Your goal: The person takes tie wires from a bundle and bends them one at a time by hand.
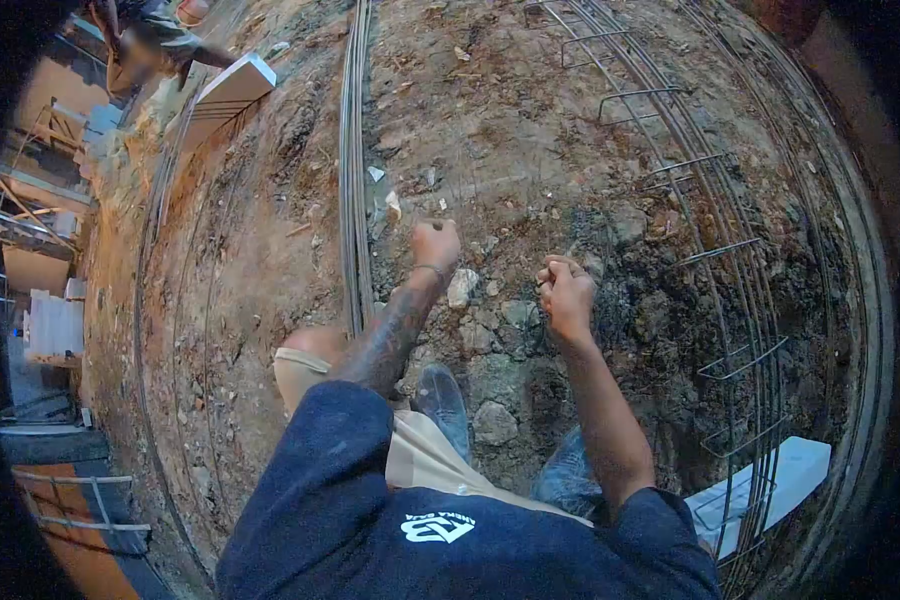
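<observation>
My left hand [436, 246] is held out over the rocky ground with its fingers curled closed. A band circles that wrist. To its left runs a bundle of long steel bars [354, 150], apart from the hand. My right hand [568, 292] is raised a little nearer my body, thumb and fingers pinched together. Whatever either hand may hold is too small or hidden to make out. On the right lies a rebar cage [705, 185] of long bars with rectangular stirrups, which neither hand touches.
A white block [795, 465] sits under the cage's near end; another white block [240, 80] supports bars at upper left. A co-worker [165, 40] is beyond it. Stones [495, 424] lie near my boots [442, 405]. Timber and stacked white material [55, 325] stand far left.
</observation>
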A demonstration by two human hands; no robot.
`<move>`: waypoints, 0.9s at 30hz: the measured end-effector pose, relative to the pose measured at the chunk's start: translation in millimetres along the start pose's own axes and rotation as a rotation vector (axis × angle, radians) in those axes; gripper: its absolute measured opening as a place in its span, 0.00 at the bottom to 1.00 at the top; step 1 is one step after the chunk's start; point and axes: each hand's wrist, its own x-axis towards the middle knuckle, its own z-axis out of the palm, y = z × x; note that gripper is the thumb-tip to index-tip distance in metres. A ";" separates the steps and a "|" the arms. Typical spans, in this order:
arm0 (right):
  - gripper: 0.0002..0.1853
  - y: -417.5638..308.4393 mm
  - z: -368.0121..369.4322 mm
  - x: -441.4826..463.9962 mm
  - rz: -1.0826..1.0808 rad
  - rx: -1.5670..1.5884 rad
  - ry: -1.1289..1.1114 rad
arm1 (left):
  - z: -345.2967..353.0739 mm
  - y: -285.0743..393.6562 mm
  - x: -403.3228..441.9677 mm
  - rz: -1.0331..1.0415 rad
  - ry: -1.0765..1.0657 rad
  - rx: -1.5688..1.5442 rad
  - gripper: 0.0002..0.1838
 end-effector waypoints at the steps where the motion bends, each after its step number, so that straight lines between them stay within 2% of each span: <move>1: 0.07 -0.9 0.6 -0.2 -0.002 -0.001 0.002 | 1.2 -3.1 -0.9 0.060 0.003 0.038 0.14; 2: 0.10 -2.0 0.8 -0.1 -0.011 -0.013 -0.016 | 1.5 -6.3 -1.0 -0.049 -0.075 0.067 0.17; 3: 0.13 -3.2 0.5 0.4 -0.021 -0.024 -0.034 | 5.8 -14.5 4.6 -0.046 -0.077 0.066 0.17; 5: 0.14 -3.0 -3.0 3.5 -0.029 0.036 -0.105 | 18.6 -37.9 19.5 -0.080 -0.260 0.423 0.24; 6: 0.15 -2.3 -6.0 4.5 -0.034 0.093 -0.175 | 15.8 -25.6 13.0 -0.082 -0.268 0.424 0.24; 8: 0.15 -14.8 4.9 -3.0 0.022 0.199 -0.211 | 2.3 30.8 -17.0 0.156 -0.340 0.173 0.27; 10: 0.12 -26.4 12.1 -18.2 0.153 0.355 -0.348 | 3.9 70.3 -35.2 -0.038 -0.724 -0.511 0.22; 11: 0.12 -25.7 15.7 -21.4 0.169 0.353 -0.344 | 3.1 80.3 -40.4 -0.054 -0.722 -0.509 0.22; 13: 0.10 -26.3 25.2 -26.8 0.217 0.510 -0.490 | -0.5 92.1 -43.5 -0.117 -0.857 -0.754 0.15; 14: 0.06 -31.0 29.0 -31.3 0.217 0.512 -0.500 | 0.9 90.0 -37.6 -0.114 -0.848 -0.760 0.15; 16: 0.05 -42.3 31.7 -37.6 0.277 0.499 -0.550 | 2.3 92.8 -29.9 -0.044 -0.747 -0.884 0.12; 19: 0.06 -48.4 22.7 -34.5 0.355 0.484 -0.630 | -4.8 111.5 -32.9 -0.036 -0.705 -0.870 0.10; 21: 0.10 -41.6 6.8 -22.3 0.615 0.618 -1.117 | -8.0 122.7 -37.3 -0.032 -0.715 -0.927 0.09; 22: 0.15 -75.0 22.7 -54.0 0.612 0.514 -0.700 | -12.3 129.0 -41.9 -0.012 -0.707 -0.926 0.09; 27: 0.21 -72.3 15.1 -61.9 0.557 0.491 -0.828 | -34.4 164.8 -70.8 0.025 -0.723 -0.929 0.08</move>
